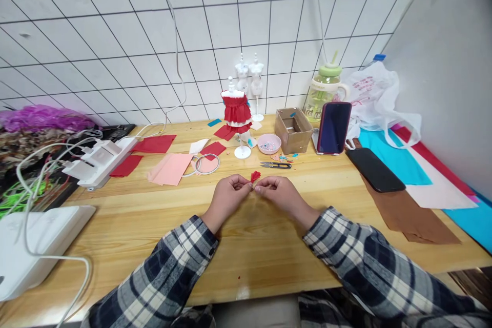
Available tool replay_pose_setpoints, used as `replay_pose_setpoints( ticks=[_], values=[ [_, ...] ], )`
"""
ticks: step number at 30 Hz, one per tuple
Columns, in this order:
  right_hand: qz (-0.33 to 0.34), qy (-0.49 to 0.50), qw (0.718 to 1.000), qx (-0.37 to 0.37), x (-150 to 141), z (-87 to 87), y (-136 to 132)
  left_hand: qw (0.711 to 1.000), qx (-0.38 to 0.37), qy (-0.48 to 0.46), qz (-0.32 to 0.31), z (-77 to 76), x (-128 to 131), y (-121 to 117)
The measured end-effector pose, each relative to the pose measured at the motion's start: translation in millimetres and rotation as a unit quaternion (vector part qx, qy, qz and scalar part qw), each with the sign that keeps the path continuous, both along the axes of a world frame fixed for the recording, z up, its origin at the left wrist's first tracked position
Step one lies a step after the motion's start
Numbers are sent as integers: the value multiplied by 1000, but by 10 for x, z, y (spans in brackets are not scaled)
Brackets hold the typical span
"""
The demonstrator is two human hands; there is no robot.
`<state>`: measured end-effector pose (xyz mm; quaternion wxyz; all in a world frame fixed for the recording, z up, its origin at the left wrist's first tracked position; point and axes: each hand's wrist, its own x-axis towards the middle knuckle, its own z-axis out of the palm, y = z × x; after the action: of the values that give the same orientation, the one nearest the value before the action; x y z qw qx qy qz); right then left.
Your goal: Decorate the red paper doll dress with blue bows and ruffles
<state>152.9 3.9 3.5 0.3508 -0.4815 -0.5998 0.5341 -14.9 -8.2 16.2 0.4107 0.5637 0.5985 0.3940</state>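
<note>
A small gathered piece of red fabric [255,176] sticks up between my two hands, above the middle of the table. My left hand [232,195] pinches its lower left side with thumb and forefinger. From the other side, the thumb and forefinger of my right hand [280,193] close at its lower edge. Just beyond my fingers lie black thread snips [275,165]. Behind them a miniature white dress form [242,151] wears a ruffled red dress [237,111] with a pale trim. A pink bowl [269,144] of small beads stands beside it.
Red and pink fabric pieces [171,168] and hoops [207,163] lie left of centre. A cardboard box [294,130], a propped phone [333,128] and a drink bottle [326,87] stand at the back right. A black phone [375,169] rests on brown cloth [415,218]. A power strip [100,161] sits at left.
</note>
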Motion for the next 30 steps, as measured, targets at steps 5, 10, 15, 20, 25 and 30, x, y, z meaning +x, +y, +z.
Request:
replay_pose_setpoints(
  ticks=[5, 10, 15, 20, 25, 30],
  values=[
    [-31, 45, 998, -26, -25, 25, -11, 1000, 4, -8, -8, 45, 46, -41],
    [-31, 102, 990, -97, -24, 20, -21, 1000, 6, -26, 4, 37, 45, -34],
    [-32, 160, 982, -91, -29, 0, -7, 998, -14, -58, 7, 46, 56, -35],
    [-49, 115, 991, -48, -45, -9, -6, 996, -35, -87, -1, 55, 73, -51],
    [-55, 95, 993, -31, -65, -7, -10, 997, -25, -75, -5, 67, 78, -61],
    [-47, 92, 994, -39, -78, 19, -12, 998, 0, -63, -22, 69, 72, -65]
  ],
)
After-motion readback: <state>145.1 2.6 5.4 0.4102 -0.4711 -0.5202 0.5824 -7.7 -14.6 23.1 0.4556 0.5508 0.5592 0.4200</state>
